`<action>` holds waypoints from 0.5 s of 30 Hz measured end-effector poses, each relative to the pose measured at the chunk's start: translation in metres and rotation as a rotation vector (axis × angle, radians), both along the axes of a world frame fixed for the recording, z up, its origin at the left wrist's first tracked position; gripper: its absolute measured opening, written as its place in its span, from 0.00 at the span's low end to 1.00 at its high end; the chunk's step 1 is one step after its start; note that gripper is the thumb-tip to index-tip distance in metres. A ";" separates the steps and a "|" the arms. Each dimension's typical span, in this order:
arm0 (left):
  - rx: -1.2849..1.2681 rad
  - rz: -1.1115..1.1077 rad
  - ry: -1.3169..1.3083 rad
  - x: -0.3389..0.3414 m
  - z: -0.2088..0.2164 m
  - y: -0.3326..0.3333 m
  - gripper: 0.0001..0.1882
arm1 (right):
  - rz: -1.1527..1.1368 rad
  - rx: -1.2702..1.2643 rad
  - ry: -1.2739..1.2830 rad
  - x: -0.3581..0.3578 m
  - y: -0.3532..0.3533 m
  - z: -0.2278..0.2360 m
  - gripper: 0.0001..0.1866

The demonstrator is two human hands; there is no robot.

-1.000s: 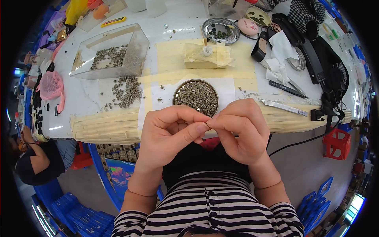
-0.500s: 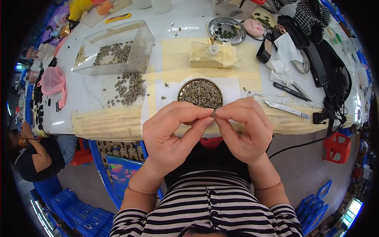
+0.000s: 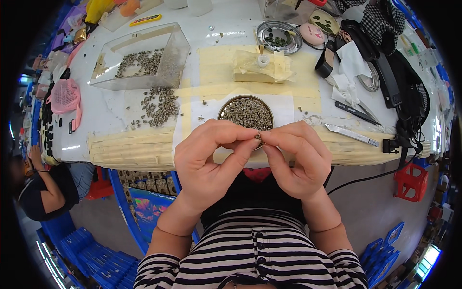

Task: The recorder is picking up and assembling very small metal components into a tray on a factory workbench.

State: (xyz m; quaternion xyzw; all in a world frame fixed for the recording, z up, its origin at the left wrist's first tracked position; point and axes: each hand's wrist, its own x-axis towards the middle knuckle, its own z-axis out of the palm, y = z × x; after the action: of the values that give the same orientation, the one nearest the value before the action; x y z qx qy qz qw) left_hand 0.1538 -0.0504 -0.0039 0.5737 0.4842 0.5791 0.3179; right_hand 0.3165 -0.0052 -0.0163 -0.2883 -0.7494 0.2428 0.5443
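Observation:
Between the fingertips of both hands is a tiny metal part (image 3: 259,139), held at the near rim of a round tin. My left hand (image 3: 211,161) pinches it with thumb and forefinger. From the other side my right hand (image 3: 298,156) pinches it too. The fingers cover most of the part, so its exact kind does not show. Just beyond my fingers stands the round tin (image 3: 221,108), filled with many similar small metal parts (image 3: 246,111); my hands hide its near edge.
A clear plastic box (image 3: 180,53) lies at the left with loose metal parts (image 3: 161,107) spilled before it. Behind the tin sits a taped block (image 3: 262,72) with a small cup. Tweezers (image 3: 356,112), a craft knife (image 3: 351,135) and a metal dish (image 3: 263,34) are rightward. Someone sits far left.
My hands keep their pinch, with only slight finger movement about the metal part. The view has shifted a little. The person at the far left has moved an arm.

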 end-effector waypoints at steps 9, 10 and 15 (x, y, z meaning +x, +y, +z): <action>0.066 0.037 0.134 0.001 0.001 0.001 0.10 | 0.010 0.032 -0.002 0.000 0.001 -0.003 0.16; 0.087 0.038 0.153 0.000 0.001 0.001 0.10 | 0.010 0.032 -0.004 0.000 0.001 -0.002 0.16; 0.130 0.040 0.184 -0.001 0.000 0.002 0.11 | 0.010 0.034 -0.003 0.000 0.001 -0.002 0.16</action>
State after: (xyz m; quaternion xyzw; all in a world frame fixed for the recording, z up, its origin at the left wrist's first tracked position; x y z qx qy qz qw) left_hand 0.1526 -0.0479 -0.0043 0.6338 0.4843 0.5604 0.2228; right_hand 0.3164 -0.0041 -0.0183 -0.2757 -0.7558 0.2323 0.5466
